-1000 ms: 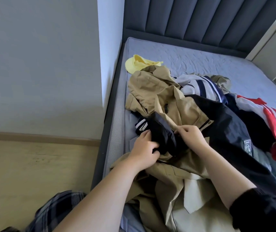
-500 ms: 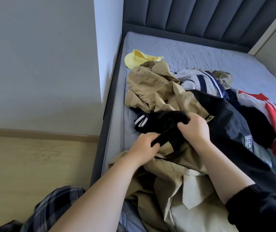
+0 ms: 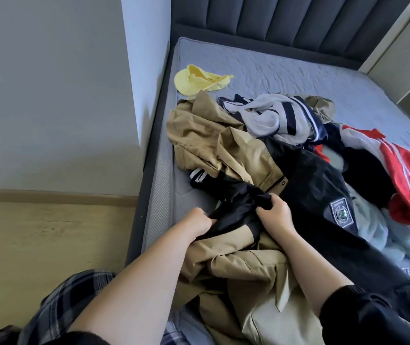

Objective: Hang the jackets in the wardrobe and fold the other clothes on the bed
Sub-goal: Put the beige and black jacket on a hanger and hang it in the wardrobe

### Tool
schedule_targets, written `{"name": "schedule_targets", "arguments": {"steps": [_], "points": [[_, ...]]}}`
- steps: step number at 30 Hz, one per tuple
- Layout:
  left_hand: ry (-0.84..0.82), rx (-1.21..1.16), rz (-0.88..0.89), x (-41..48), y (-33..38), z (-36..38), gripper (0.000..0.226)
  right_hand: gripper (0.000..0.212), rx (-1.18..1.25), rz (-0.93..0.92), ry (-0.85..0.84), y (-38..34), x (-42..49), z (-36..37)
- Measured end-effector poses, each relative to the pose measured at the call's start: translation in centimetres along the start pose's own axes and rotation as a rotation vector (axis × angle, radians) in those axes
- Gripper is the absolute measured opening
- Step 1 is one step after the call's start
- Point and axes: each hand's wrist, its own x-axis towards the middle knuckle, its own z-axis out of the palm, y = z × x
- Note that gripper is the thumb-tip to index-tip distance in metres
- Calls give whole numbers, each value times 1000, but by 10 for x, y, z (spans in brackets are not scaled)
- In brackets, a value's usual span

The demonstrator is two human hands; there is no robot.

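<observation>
On the near left part of the bed [image 3: 286,68], both hands held one bunched black garment [image 3: 236,205]. The left hand [image 3: 200,221] gripped its near end, and the right hand [image 3: 274,215] pinched a fold just beside. The garment lay tangled with a tan jacket [image 3: 211,143], so the two-point grip probably served to pull it free for sorting.

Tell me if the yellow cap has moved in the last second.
No. The yellow cap still lies near the mattress corner by the headboard; its small shift in the picture matches the camera's.
</observation>
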Motion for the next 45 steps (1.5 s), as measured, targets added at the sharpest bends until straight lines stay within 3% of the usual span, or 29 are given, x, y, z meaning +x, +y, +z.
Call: {"name": "schedule_targets", "arguments": {"steps": [2, 6, 9, 11, 13, 15, 17, 19, 21, 23, 25, 28, 30, 32, 34, 37, 39, 42, 45], "points": [[98, -96, 85, -4, 1, -1, 15, 22, 12, -7, 52, -2, -5, 0], [390, -247, 298, -18, 9, -9, 38, 26, 24, -53, 215, -13, -15, -8], [494, -490, 362, -32, 17, -22, 34, 23, -2, -104, 335, -28, -20, -21], [469, -870, 328, -39, 22, -40, 27, 21, -21, -164, 408, -40, -22, -30], [291, -1256, 363, -47, 22, -62, 24, 23, -45, -237, 434, -55, -25, -35], [82, -1422, 512, -58, 18, -82, 16, 24, -80, -262, 423, -73, -27, -33], [-65, -1406, 653, -71, 12, -96, 13, 26, -132, -210, 363, -92, -28, -27], [-129, -1268, 725, -83, 4, -104, 21, 48, -341, -239, 332, -112, -32, -21], [-136, -1093, 726, -93, -4, -106, 25, 65, -390, -494, 329, -134, -37, -17], [-143, -981, 712, -103, -10, -107, 28, 53, -285, -647, 200, -159, -39, -10], [-162, -929, 690, -110, -15, -109, 41, 39, -275, -442, -109, -186, -33, 2], [-220, -747, 663, -116, -26, -111, 45, 68, -388, -20, -500, -199, -21, 23], [-221, -629, 607, -117, -31, -110, 43, 77, -519, 46, -632, -196, -20, 28], [-123, -616, 490, -114, -34, -107, 40, 68, -830, -17, -725, -188, -22, 31], [94, -548, 364, -105, -37, -106, 40, 51, -997, -126, -686, -183, -30, 35], [329, -340, 271, -93, -42, -106, 35, 47, -1028, -82, -673, -169, -41, 45], [256, -365, 193, -86, -43, -101, 20, 45, -1053, -52, -685, -161, -43, 48], [70, -453, 48, -85, -41, -90, 42, 23, -1016, -105, -649, -157, -43, 47], [62, -593, 14, -85, -38, -87, 42, 21, -813, -202, -546, -162, -40, 42]]}}
